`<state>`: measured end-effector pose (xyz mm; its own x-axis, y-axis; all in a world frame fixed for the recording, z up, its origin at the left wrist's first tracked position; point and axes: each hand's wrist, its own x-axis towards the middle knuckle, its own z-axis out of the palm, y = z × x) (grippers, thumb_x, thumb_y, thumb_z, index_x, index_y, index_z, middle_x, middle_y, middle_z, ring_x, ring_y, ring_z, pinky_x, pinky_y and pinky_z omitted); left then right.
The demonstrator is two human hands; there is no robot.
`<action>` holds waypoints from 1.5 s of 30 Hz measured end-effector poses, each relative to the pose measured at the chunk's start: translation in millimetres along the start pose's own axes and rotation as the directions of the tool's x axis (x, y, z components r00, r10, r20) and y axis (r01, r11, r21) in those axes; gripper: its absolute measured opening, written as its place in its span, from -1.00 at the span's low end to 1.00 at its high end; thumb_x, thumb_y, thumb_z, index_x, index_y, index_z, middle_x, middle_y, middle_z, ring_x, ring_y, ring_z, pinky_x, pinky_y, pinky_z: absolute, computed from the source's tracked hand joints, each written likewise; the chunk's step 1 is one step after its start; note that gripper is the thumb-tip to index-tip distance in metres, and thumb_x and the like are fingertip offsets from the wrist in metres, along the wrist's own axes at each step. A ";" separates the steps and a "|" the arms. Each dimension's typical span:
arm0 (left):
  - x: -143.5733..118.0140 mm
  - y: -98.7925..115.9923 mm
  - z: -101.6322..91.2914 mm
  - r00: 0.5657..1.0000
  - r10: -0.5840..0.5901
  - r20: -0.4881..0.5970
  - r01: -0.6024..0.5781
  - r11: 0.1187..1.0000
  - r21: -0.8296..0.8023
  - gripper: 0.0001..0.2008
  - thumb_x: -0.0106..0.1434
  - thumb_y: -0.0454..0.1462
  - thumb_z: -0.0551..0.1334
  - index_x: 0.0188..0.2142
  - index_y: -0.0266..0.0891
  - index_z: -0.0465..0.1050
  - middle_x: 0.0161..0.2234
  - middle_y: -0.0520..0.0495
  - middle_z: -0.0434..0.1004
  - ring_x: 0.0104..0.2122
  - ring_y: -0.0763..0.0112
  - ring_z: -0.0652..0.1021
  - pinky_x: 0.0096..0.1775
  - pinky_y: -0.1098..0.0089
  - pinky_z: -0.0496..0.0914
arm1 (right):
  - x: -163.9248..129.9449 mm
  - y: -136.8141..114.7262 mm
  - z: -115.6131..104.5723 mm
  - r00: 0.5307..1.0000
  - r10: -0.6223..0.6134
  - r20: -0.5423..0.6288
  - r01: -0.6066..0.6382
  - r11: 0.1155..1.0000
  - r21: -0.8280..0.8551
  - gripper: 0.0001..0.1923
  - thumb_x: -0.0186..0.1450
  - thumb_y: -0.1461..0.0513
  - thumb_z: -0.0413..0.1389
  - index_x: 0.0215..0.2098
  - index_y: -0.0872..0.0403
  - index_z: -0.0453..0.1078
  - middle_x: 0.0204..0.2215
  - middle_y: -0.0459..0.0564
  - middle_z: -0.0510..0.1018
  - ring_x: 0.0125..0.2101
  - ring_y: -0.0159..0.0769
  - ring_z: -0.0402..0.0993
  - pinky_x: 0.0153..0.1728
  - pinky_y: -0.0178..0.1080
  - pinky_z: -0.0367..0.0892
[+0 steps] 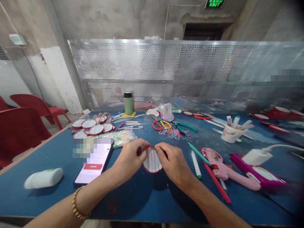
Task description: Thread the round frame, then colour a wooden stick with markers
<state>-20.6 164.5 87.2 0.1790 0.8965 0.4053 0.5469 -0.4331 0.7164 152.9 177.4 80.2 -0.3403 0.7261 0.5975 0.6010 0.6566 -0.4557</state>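
Red-rimmed round white disc, its face marked with lengthwise reddish lines, sits between the two hands, apparently raised off the dark blue worktop, as a shadow falls below it. The left hand pinches the upper left rim between thumb and fingertips; the right hand grips the upper right, its thumb along the edge and the other fingers curled behind. Similar red-rimmed discs lie piled at the far left of the worktop. A white pen with a green end lies just beside the right hand, and a pink gun-shaped tool farther right. Judged by appearance, the piece is light and thin, fairly stiff at the rim, with a smooth, possibly slippery face that could mark or bend under pressure at the middle; opposite points of the rim offer the soundest hold. The fingers cover parts of the upper rim, and the back is out of sight. Whether the lines are printed, drawn or attached cannot be established, nor can the material. Both forearms are cut off below; pixelation masks part of the black smartphone, and items at far right are blurred.
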 end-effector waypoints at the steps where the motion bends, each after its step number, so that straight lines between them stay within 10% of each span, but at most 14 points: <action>1: -0.1 -0.6 0.6 1.000 -0.007 -0.002 0.007 1.000 -0.026 -0.85 0.22 -0.39 0.12 -0.33 -0.26 0.47 -0.51 0.06 0.44 -0.51 0.49 0.40 -0.43 0.48 0.24 | -0.2 -0.6 -0.8 1.000 0.007 -0.003 -0.007 1.000 0.006 -0.73 0.40 0.30 -0.03 -0.41 0.09 0.42 -0.50 -0.06 0.55 -0.50 -0.36 0.43 -0.43 -0.34 0.18; 16: -2.7 -6.2 2.0 0.979 0.202 -0.026 -0.187 0.940 0.287 -0.85 0.34 -0.32 0.09 -0.23 -0.17 0.44 -0.36 -0.01 0.53 -0.40 0.42 0.49 -0.31 0.45 0.28 | 0.5 -2.5 -5.5 0.997 0.076 0.000 -0.076 0.997 0.021 -0.68 0.40 0.27 -0.06 -0.48 0.05 0.40 -0.57 -0.09 0.53 -0.57 -0.37 0.39 -0.51 -0.34 0.16; 39: -1.9 8.4 2.0 0.992 0.050 -0.112 -0.039 0.994 0.098 -0.92 0.21 -0.37 0.13 -0.36 -0.20 0.36 -0.54 0.12 0.39 -0.56 0.53 0.38 -0.45 0.49 0.21 | -3.1 -0.7 2.5 0.996 -0.029 -0.085 0.030 1.000 0.006 -0.71 0.39 0.30 -0.05 -0.47 0.05 0.36 -0.57 -0.09 0.49 -0.57 -0.38 0.38 -0.47 -0.33 0.19; 45: 2.9 6.0 -3.7 0.996 -0.078 -0.031 0.069 0.972 -0.226 -0.88 0.22 -0.35 0.10 -0.27 -0.23 0.39 -0.47 0.06 0.44 -0.52 0.49 0.43 -0.45 0.47 0.31 | -2.4 7.6 1.2 0.992 -0.043 -0.115 0.037 0.998 -0.053 -0.73 0.42 0.31 -0.06 -0.38 0.08 0.42 -0.48 -0.03 0.56 -0.47 -0.32 0.49 -0.39 -0.31 0.25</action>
<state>-19.8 164.1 94.8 0.1104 0.9242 0.3655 0.3589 -0.3800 0.8525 157.4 180.9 74.6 -0.2802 0.6687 0.6887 0.6256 0.6714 -0.3973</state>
